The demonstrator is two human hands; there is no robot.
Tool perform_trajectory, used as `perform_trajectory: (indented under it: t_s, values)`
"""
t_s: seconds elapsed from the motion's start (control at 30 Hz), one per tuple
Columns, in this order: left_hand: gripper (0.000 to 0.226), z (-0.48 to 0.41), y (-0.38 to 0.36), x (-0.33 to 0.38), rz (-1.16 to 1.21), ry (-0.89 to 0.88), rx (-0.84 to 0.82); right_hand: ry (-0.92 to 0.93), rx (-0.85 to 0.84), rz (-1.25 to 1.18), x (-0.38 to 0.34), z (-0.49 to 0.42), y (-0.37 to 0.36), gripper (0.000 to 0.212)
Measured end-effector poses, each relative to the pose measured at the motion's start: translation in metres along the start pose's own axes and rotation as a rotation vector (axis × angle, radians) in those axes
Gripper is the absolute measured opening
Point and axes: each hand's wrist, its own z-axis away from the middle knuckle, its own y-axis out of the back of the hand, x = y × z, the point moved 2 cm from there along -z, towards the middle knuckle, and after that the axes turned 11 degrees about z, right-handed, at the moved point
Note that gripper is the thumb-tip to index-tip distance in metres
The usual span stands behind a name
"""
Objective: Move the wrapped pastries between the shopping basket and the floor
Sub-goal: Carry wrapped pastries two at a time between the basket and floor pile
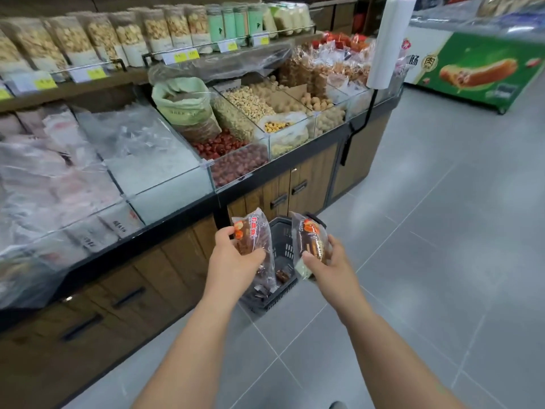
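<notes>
L pastry [255,231]: clear wrapper w/ red-orange print, dark brown cake inside; held upright, slightly tilted, above the basket's left side.
R pastry [309,237]: same sort of wrapper, brown w/ pale stripes; held upright above the basket's right side, apart from L pastry.
L hand [233,258]: grips L pastry at mid-height, thumb on the front, fingers curled round its left edge.
R hand [331,261]: grips R pastry low down, thumb across the front, fingers behind.
Basket [281,234]: dark plastic, on the floor just beside the worktop's base; partly hidden by hands + pastries.
In basket: more wrapped pastries [282,275], dark brown, at the bottom; count can't tell.
Floor [427,231]: grey tiles.
Worktop [177,261]: long display unit, wood-look doors w/ dark handles below, glass bins on top.
Bins: nuts [250,106], red dried fruit [224,146], clear-wrapped packs to the left.
Sack [185,107]: green, open, standing in a bin.
Shelf [88,87]: above the bins; bags of pale snacks, green tubes, yellow price tags.
Bag roll [389,39]: white, on a black post at the worktop's far end.
Freezer [477,66]: green front w/ sausage pic, far right across the aisle.
</notes>
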Motion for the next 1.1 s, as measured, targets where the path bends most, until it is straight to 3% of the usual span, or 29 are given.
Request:
perform_trajectory:
  t_s: [0.33, 0.83, 0.97, 1.1]
  values:
    - [0.062, -0.064, -0.062, 0.005, 0.007, 0.112, 0.214, 0.015, -0.205, 0.126, -0.006, -0.128, 0.033, 0.064]
    - [0.063, -0.233, -0.054, -0.049, 0.010, 0.311, 0.260, 0.023, -0.388, 0.323, -0.017, -0.280, -0.065, 0.064]
    - [0.064, -0.264, -0.053, -0.074, 0.029, 0.378, 0.289, 0.024, -0.417, 0.376, -0.006, -0.309, -0.087, 0.037]
    - [0.064, -0.288, -0.060, -0.110, 0.051, 0.456, 0.323, 0.017, -0.472, 0.431, 0.017, -0.338, -0.110, 0.039]
